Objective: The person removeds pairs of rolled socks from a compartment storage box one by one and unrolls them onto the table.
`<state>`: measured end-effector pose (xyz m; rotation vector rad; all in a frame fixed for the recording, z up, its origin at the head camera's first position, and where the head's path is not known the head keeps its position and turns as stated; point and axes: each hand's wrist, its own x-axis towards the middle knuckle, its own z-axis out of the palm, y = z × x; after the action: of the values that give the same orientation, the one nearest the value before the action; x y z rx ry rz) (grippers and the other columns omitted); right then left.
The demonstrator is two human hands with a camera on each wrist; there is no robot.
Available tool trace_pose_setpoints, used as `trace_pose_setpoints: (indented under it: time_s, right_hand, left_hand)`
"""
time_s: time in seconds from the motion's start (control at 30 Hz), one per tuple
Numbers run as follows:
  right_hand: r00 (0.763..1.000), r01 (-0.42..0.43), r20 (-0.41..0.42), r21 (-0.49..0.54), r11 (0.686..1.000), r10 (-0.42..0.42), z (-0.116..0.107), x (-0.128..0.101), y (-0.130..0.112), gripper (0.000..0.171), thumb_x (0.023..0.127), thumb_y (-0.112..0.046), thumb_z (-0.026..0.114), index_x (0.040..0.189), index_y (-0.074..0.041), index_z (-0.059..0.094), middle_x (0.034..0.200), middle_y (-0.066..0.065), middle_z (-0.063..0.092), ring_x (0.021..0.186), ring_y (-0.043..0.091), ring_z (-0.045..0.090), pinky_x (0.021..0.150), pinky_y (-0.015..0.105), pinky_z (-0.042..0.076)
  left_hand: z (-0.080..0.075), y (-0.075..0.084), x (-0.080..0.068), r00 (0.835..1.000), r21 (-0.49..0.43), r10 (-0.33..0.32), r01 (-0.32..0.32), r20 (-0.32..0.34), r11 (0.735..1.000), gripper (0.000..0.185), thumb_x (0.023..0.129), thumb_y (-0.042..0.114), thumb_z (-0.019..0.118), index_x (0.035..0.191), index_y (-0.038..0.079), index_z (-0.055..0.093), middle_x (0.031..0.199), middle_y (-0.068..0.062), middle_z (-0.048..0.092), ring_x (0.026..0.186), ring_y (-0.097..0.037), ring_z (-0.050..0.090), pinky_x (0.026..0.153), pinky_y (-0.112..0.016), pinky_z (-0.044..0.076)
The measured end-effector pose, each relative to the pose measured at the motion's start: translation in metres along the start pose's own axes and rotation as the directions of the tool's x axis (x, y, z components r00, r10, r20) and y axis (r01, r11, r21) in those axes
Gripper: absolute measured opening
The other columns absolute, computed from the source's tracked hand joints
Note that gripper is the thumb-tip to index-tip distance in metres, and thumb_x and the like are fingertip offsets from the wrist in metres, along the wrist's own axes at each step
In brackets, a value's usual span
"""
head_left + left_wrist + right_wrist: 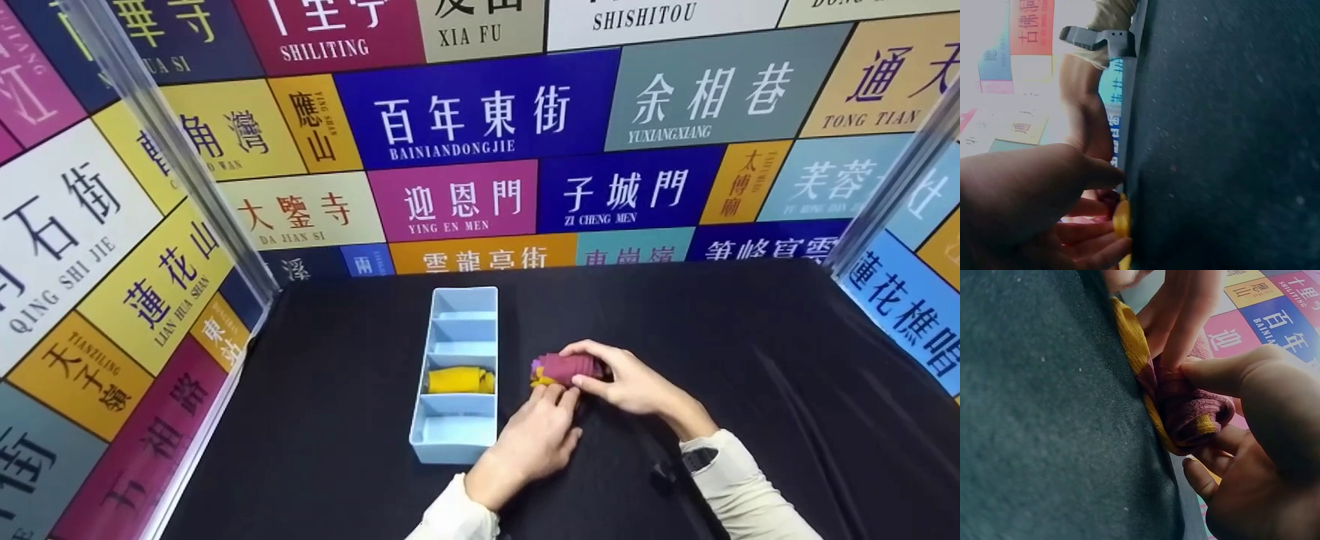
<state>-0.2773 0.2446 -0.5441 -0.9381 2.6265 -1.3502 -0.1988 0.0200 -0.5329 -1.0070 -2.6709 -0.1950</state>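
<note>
A sock (564, 369), maroon with yellow and some purple, lies rolled up on the black cloth, right of the blue box. My right hand (630, 381) grips the roll from the right, thumb on the near side and fingers over the far side. In the right wrist view the ribbed cuff of the sock (1193, 410) shows between that thumb and fingers, with a yellow strip along the cloth. My left hand (532, 435) comes in from the near left, its bent fingers holding the sock's near left edge. From the left wrist, its fingertips meet the yellow part (1122, 219).
The light blue box (454, 452) has several compartments in a row; a rolled yellow sock (460, 379) lies in one. Black cloth (337, 420) covers the table. A sign-printed wall (480, 105) rises behind, with clear upright posts (195, 165) at the corners.
</note>
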Motion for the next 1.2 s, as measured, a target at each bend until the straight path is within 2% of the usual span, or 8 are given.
trace_pose_setpoints:
  time_s: [0.17, 0.37, 0.6, 0.7, 0.87, 0.93, 1.07, 1.2]
  right_hand:
    - [0.995, 0.004, -0.098, 0.001, 1.0, -0.004, 0.004, 0.001, 0.002, 0.046, 0.101, -0.022, 0.079, 0.144, -0.017, 0.063, 0.132, 0.007, 0.07, 0.101, 0.018, 0.068, 0.088, 0.029, 0.056]
    - [0.979, 0.013, -0.201, -0.073, 0.997, -0.027, 0.009, 0.002, 0.003, 0.029, 0.099, -0.023, 0.081, 0.127, -0.02, 0.074, 0.12, 0.003, 0.07, 0.094, 0.017, 0.064, 0.077, 0.031, 0.055]
    - [0.979, -0.016, -0.204, -0.093, 0.996, -0.003, 0.008, 0.003, 0.001, 0.026, 0.101, -0.023, 0.078, 0.126, -0.015, 0.079, 0.137, 0.012, 0.071, 0.119, 0.022, 0.067, 0.09, 0.029, 0.058]
    - [0.986, -0.015, -0.166, -0.114, 0.993, -0.004, 0.007, 0.003, 0.0, 0.033, 0.101, -0.027, 0.079, 0.131, -0.014, 0.077, 0.133, 0.005, 0.073, 0.117, 0.021, 0.068, 0.096, 0.031, 0.057]
    - [0.992, -0.052, -0.122, -0.127, 0.991, 0.036, 0.004, 0.001, 0.001, 0.046, 0.097, -0.027, 0.084, 0.139, -0.016, 0.071, 0.128, -0.002, 0.075, 0.107, 0.018, 0.068, 0.095, 0.032, 0.057]
    - [0.992, -0.061, -0.121, -0.116, 0.991, 0.047, 0.004, 0.001, 0.001, 0.049, 0.097, -0.025, 0.083, 0.143, -0.015, 0.067, 0.13, -0.001, 0.075, 0.107, 0.018, 0.069, 0.093, 0.032, 0.058]
    - [0.986, -0.057, -0.161, -0.099, 0.993, 0.04, 0.005, 0.003, -0.001, 0.049, 0.099, -0.021, 0.08, 0.144, -0.014, 0.061, 0.133, 0.0, 0.074, 0.108, 0.019, 0.07, 0.087, 0.033, 0.058]
    - [0.974, -0.041, -0.227, -0.153, 0.987, 0.005, 0.007, 0.005, -0.003, 0.034, 0.101, -0.021, 0.078, 0.133, -0.018, 0.067, 0.124, -0.003, 0.07, 0.1, 0.017, 0.065, 0.079, 0.031, 0.057]
  left_hand:
    - [0.008, -0.002, 0.001, 0.999, 0.017, -0.014, 0.015, -0.035, 1.0, 0.054, 0.099, 0.036, 0.076, 0.14, 0.003, 0.064, 0.124, -0.009, 0.068, 0.112, -0.025, 0.063, 0.097, -0.033, 0.058]
    - [0.013, -0.003, 0.002, 0.999, 0.022, -0.04, 0.04, -0.013, 0.999, 0.051, 0.101, 0.042, 0.072, 0.139, 0.008, 0.066, 0.126, -0.009, 0.066, 0.109, -0.026, 0.062, 0.089, -0.034, 0.059]
    - [0.013, -0.003, 0.001, 0.998, 0.023, -0.043, 0.044, -0.053, 0.999, 0.04, 0.099, 0.042, 0.074, 0.125, 0.013, 0.067, 0.117, -0.006, 0.065, 0.1, -0.024, 0.061, 0.078, -0.033, 0.057]
    - [0.013, -0.002, 0.001, 0.997, 0.035, -0.052, 0.054, -0.063, 0.998, 0.039, 0.099, 0.046, 0.074, 0.122, 0.015, 0.067, 0.12, -0.004, 0.065, 0.106, -0.024, 0.061, 0.081, -0.036, 0.055]
    - [0.014, 0.0, 0.0, 0.998, -0.015, -0.059, 0.059, -0.009, 0.998, 0.051, 0.101, 0.049, 0.07, 0.135, 0.012, 0.064, 0.142, -0.007, 0.064, 0.135, -0.026, 0.059, 0.108, -0.045, 0.053]
    - [0.014, 0.0, 0.0, 0.998, -0.033, -0.054, 0.055, 0.017, 0.998, 0.056, 0.102, 0.049, 0.069, 0.14, 0.009, 0.061, 0.147, -0.008, 0.063, 0.14, -0.026, 0.058, 0.116, -0.046, 0.05]
    - [0.015, -0.002, 0.0, 0.998, -0.043, -0.053, 0.054, 0.031, 0.998, 0.058, 0.101, 0.052, 0.07, 0.14, 0.01, 0.057, 0.144, -0.006, 0.063, 0.134, -0.024, 0.059, 0.111, -0.042, 0.052]
    - [0.016, -0.003, 0.0, 0.998, -0.056, -0.057, 0.059, 0.031, 0.997, 0.065, 0.101, 0.054, 0.069, 0.147, 0.012, 0.054, 0.144, -0.003, 0.061, 0.129, -0.022, 0.057, 0.101, -0.041, 0.054]
